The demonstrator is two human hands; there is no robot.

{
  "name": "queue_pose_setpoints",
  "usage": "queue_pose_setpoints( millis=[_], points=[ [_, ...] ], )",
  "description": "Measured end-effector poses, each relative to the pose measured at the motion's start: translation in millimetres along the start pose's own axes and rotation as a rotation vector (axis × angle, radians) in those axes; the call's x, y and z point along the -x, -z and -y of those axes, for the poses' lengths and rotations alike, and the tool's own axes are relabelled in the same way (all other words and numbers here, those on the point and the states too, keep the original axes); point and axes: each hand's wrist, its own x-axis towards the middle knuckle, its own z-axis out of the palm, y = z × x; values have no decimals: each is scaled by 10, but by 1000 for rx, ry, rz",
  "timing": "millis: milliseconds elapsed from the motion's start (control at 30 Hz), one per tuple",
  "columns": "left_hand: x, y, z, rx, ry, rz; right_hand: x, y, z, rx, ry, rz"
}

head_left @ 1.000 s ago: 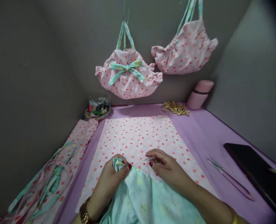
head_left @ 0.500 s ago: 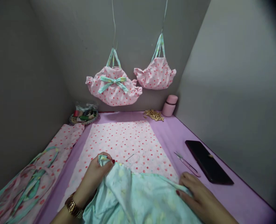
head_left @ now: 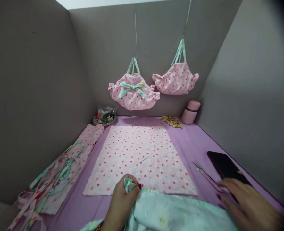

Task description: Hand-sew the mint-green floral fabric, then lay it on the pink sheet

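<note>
My left hand (head_left: 124, 202) pinches a bunched corner of the mint-green fabric (head_left: 180, 210), which spreads across the front of the view. Over at the right, my right hand (head_left: 250, 203) is slightly blurred, its thumb and forefinger apart. Its fingertips are by the pink handle of small scissors (head_left: 206, 176); whether they touch cannot be made out. A pink dotted cloth (head_left: 142, 144) lies flat behind the green fabric. On that cloth rests a needle (head_left: 144, 160), with faint thread near it.
A black phone (head_left: 226, 165) lies along the right, partly behind my right hand. Peanuts (head_left: 172, 122) and a pink flask (head_left: 190, 112) are at the back. Dotted fabric strips (head_left: 67, 170) and a sewing basket (head_left: 104, 119) are leftward. Two dotted bags (head_left: 134, 96) hang above.
My right hand has let go of the green fabric's edge and moved right to the scissors. My left hand keeps its pinch. The whole view has shifted left and tilted up.
</note>
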Motion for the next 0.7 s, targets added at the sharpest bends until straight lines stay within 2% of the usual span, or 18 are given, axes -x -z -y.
queue_pose_setpoints(
  millis=[67,133,167,233,333,500,600,700],
  points=[
    [-27,-25,42,7,5,-3,-184,-171,445,-100,98,162],
    [-19,-33,31,16,0,-4,-283,-419,899,-206,137,444],
    [-10,-25,12,26,-1,1,-297,-554,1081,-209,144,530],
    [-3,30,-40,64,6,22,-273,-807,1296,-222,157,604],
    [-59,230,-122,111,52,61,-210,-1054,1278,-287,113,602],
    [-290,635,-199,257,193,56,-241,-1134,1044,-409,22,673],
    [-411,715,-217,316,274,80,-262,-1141,1030,-387,34,685],
    [-467,698,-267,367,347,99,-263,-1156,1044,-362,48,688]
  ],
)
